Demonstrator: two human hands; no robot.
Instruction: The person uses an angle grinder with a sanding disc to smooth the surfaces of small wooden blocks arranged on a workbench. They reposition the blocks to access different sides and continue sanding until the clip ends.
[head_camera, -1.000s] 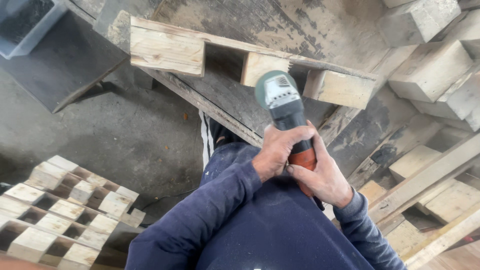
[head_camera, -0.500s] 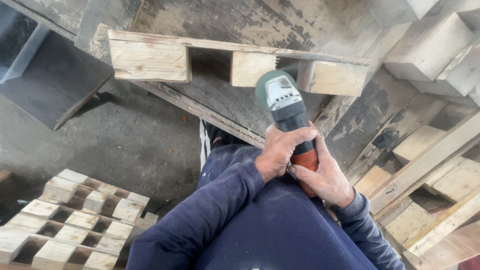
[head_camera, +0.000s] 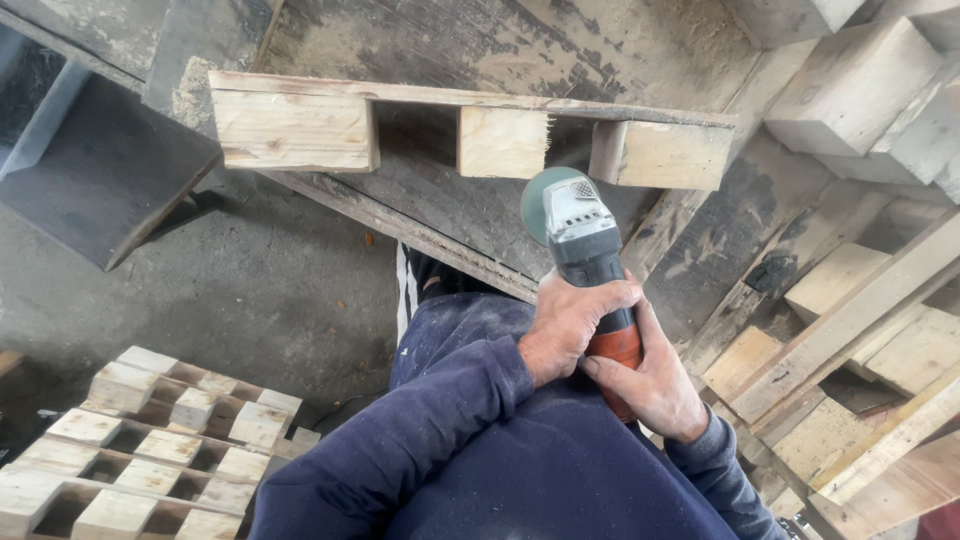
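Both my hands are wrapped around an angle grinder (head_camera: 585, 262). My left hand (head_camera: 570, 325) closes its grip over the top of the body, just behind the grey head; my right hand (head_camera: 650, 385) closes its grip on the orange rear part from below. The green disc guard points up toward a wooden pallet piece (head_camera: 470, 125) with 3 blocks, near the middle block but apart from it. A stack of small pallets (head_camera: 150, 440) sits to my lower left on the concrete floor (head_camera: 260, 290). Loose timber boards (head_camera: 860, 330) lie to my right.
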